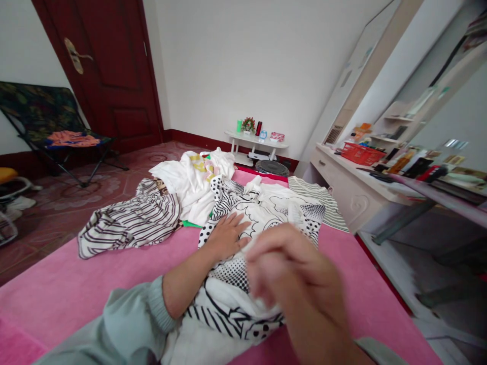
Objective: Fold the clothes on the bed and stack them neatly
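Note:
A white garment (243, 208) with black dots, stripes and comic-style line drawings is spread on the pink bed cover (152, 276). My left hand (227, 237) lies palm down on its left part, fingers stretched out and apart. Nearer to the camera, my right hand (300, 274) is raised over the garment's right side. Its fingers are curled inward and smeared by motion, so whether anything is between them is unclear. The garment's near end, with thick black stripes and dots, is bunched below my hands and partly hidden by the right one.
Left of the garment lie striped cloth (129, 220) and a white garment with yellow print (194, 177). A thin-striped garment (319, 200) lies at the right edge. A dressing table (338, 177) with a red basket (361, 153) stands right; a folding chair (61, 134) stands left.

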`<move>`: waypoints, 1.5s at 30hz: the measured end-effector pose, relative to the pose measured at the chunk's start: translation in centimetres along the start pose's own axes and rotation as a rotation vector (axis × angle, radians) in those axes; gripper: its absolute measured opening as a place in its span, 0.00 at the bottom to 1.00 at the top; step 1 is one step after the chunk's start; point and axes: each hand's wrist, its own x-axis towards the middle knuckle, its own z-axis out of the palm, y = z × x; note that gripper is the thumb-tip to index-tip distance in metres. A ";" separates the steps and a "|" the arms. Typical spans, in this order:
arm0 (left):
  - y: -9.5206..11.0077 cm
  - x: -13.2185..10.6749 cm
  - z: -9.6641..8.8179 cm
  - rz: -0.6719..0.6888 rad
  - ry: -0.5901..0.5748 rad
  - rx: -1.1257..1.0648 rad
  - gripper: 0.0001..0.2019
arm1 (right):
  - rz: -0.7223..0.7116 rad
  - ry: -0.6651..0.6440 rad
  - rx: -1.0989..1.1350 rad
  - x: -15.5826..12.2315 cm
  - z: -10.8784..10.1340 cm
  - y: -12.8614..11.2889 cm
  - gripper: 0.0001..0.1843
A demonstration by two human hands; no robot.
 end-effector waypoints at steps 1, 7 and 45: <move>-0.1 0.1 0.0 0.001 0.008 -0.021 0.25 | -0.009 -0.113 -0.092 1.0 0.4 0.3 0.13; -0.9 0.9 -0.2 -0.006 0.141 -0.374 0.16 | -0.074 -0.528 -0.717 -0.2 6.9 4.1 0.16; 2.1 0.3 -5.2 -0.004 0.219 -0.967 0.15 | 0.408 1.054 0.731 -0.1 -7.1 21.7 0.26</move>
